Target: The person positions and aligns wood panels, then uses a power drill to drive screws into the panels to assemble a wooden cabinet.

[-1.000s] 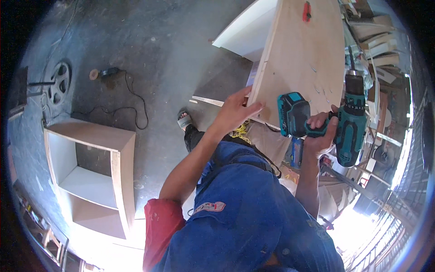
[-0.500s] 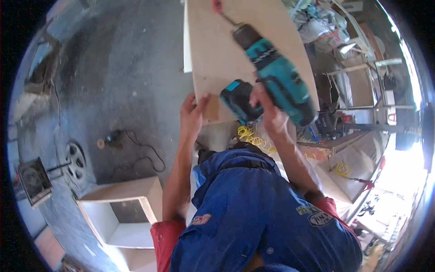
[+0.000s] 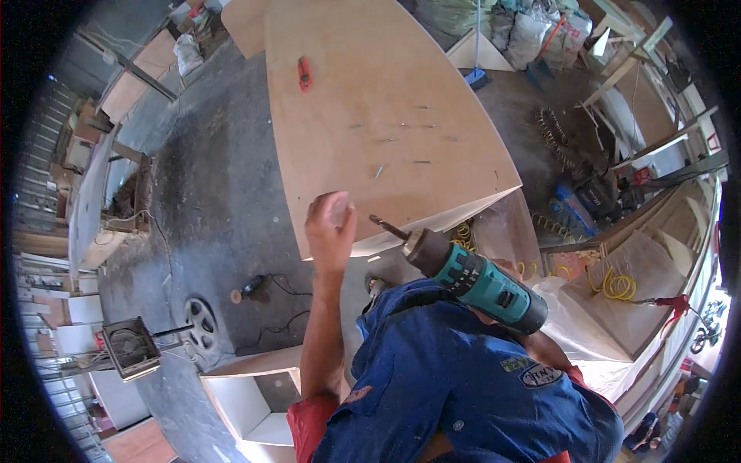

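Observation:
My right hand (image 3: 505, 268) grips a teal and black cordless drill (image 3: 482, 284), held up in front of my body with its bit pointing to the upper left. The drill's body covers most of that hand. Over the near edge of a large plywood panel (image 3: 340, 139), my left hand (image 3: 330, 228) is raised with its fingers curled together. Whatever sits between those fingertips is too blurred to name. Several loose screws (image 3: 378, 170) lie scattered across the panel. Farther back on it rests a red utility knife (image 3: 304, 75).
An open white-lined cabinet box (image 3: 255, 397) stands on the floor at lower left, near a corded power tool (image 3: 252, 285) and a spoked wheel (image 3: 202, 324). Yellow coiled hose (image 3: 617, 284) lies at right. A blue broom (image 3: 477, 77) and filled sacks (image 3: 532, 38) stand beyond the panel.
The drill has come back from over the panel toward my body. My left hand has left the panel's edge and curled up. The view has shifted, showing more of the panel and its screws.

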{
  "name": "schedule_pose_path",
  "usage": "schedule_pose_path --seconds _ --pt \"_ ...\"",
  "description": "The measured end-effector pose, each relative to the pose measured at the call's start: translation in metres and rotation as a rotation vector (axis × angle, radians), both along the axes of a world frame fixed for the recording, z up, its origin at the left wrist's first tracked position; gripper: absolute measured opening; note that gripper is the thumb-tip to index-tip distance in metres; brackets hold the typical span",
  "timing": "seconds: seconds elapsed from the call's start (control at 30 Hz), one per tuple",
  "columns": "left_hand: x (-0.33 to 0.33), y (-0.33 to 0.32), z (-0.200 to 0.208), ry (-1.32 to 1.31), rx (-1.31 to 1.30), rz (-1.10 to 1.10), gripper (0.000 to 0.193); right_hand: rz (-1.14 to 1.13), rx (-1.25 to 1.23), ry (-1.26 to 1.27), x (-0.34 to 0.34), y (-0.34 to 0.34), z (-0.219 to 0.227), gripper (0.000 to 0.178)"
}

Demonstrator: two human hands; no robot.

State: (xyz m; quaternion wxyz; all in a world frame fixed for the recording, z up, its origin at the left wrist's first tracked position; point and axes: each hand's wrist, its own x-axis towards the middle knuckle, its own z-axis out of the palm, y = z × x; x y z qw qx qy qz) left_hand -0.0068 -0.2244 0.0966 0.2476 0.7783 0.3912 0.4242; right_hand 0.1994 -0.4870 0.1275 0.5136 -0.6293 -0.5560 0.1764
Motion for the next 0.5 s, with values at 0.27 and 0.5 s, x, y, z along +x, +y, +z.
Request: schedule_pose_path --seconds 0.27,0.5 --pt "0.127 0.006 -0.001 0.220 0.134 -0.168 0.022 -0.212 0.298 0.212 0.030 -0.044 -0.030 0.027" --pt "0.158 0.009 0.004 0.309 -0.016 -0.216 0.010 -0.008 -0.019 0.409 0.074 -0.082 -0.039 0.032"
